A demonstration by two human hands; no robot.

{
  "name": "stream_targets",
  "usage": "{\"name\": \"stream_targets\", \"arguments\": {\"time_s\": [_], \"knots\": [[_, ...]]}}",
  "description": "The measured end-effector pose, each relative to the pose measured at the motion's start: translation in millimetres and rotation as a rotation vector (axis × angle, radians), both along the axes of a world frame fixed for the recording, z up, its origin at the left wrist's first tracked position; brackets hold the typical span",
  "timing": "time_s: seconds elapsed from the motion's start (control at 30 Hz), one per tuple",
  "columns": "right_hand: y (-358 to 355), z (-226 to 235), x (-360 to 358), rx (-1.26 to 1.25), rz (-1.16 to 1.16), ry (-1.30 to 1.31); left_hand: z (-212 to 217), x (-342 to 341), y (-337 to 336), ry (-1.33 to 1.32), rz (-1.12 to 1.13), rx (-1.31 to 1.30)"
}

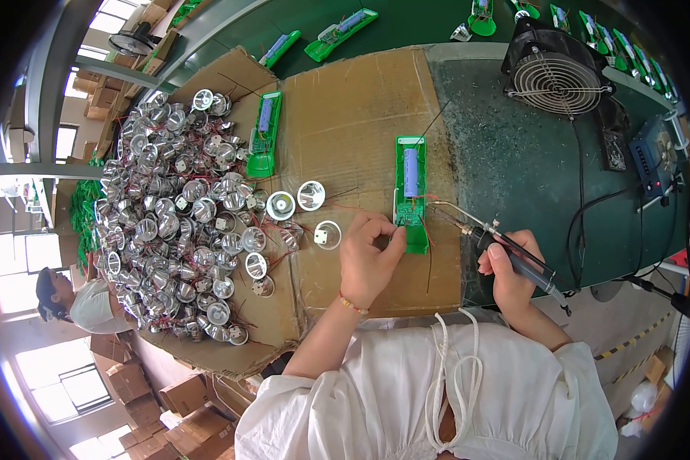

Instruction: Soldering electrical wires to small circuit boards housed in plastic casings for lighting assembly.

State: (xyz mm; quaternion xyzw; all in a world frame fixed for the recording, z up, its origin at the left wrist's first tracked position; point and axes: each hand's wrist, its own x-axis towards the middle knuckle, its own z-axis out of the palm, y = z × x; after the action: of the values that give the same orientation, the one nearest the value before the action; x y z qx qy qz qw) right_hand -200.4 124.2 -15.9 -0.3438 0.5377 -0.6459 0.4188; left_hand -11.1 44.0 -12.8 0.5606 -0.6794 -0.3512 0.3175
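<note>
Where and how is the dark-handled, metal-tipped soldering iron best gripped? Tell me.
Likely by its thick dark handle, from the lower right, as the right hand holds it: the slim metal front end points up-left, toward the green circuit board.

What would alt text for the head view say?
A person's right hand holds a soldering iron near a green case with a battery; the left hand is at the case's edge. Silver cups lie heaped on cardboard at left.
</note>
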Motion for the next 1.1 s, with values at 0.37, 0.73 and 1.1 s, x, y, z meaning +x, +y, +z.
{"name": "stream_targets", "arguments": {"time_s": [0.37,0.73,1.1], "knots": [[-3,-6,-23,0.020,-0.070,0.015,22,4,-9,0.177,0.098,0.178],[-6,-15,-30,0.076,-0.069,0.006,2,-67,-220,-0.351,-0.187,-0.414],[-10,-12,-37,0.141,-0.061,-0.090,45,79,-229,-1.081,0.124,-0.099]]}}
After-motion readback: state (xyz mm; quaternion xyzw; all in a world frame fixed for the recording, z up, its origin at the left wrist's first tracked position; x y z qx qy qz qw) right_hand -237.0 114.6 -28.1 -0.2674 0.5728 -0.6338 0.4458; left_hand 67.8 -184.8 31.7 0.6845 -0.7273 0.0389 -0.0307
